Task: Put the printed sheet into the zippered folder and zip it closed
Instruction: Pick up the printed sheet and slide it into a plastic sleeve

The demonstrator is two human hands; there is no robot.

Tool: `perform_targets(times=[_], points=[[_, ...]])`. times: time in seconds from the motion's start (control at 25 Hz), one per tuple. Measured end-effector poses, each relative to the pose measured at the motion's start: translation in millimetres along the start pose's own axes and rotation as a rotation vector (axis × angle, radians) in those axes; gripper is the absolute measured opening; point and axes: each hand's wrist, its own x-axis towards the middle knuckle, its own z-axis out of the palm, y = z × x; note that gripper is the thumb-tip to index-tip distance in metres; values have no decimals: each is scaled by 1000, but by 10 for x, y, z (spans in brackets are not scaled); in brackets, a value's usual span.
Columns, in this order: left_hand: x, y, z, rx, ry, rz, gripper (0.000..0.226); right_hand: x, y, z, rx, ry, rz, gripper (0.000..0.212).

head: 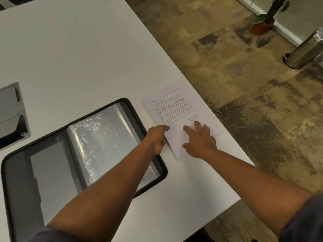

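Observation:
The printed sheet lies flat near the table's right edge, its text and small tables facing up. My left hand pinches the sheet's near left edge, thumb on top and fingers curled under it. My right hand rests on the sheet's blank lower part with fingers spread and straight. The black zippered folder lies wide open just left of the sheet, showing clear plastic sleeves on its right half and a grey pocket on its left. My left forearm crosses over the folder's right half.
The white table ends just right of the sheet, with patterned carpet beyond. A grey device or case lies at the left edge. A metal bin and a potted plant stand on the floor at far right.

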Motion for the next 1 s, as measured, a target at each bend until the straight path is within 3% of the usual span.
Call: perform_targets(times=[0.16,0.4,0.8,1.0], points=[[97,22,90,60,59,191,11,6,8,-3,17,-16,1,76],[226,89,156,-36,78,94,26,14,43,39,27,-29,-1,79],[179,56,316,-13,152,218,22,7,83,-31,3,-66,-40,81],[-36,143,-21,96,166,415,31,-15,-1,-192,152,155,-120,79]])
